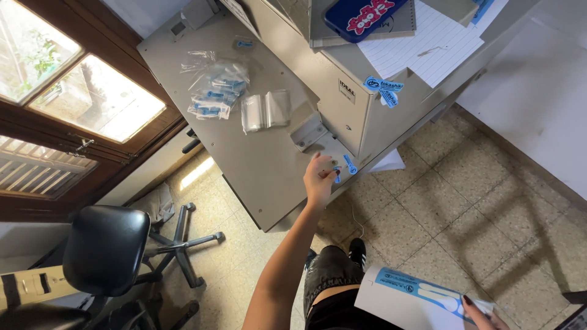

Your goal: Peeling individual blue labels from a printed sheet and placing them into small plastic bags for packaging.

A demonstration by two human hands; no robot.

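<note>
The buttons (pixel 334 164) sit on the grey machine (pixel 263 165), at its front corner. The left hand (pixel 320 178) lies on them from 6 o'clock, fingers loosely curled, tips touching. At 5 o'clock, well apart, the right hand (pixel 483 315) pinches a white sheet (pixel 409 299).

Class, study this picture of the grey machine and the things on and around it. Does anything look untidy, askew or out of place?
Yes. Small clear plastic bags lie scattered loosely on the machine's grey table. A lined sheet hangs over the machine's top edge, and another paper pokes out underneath. The left hand rests at the buttons; the right hand holds a white and blue sheet.
</note>
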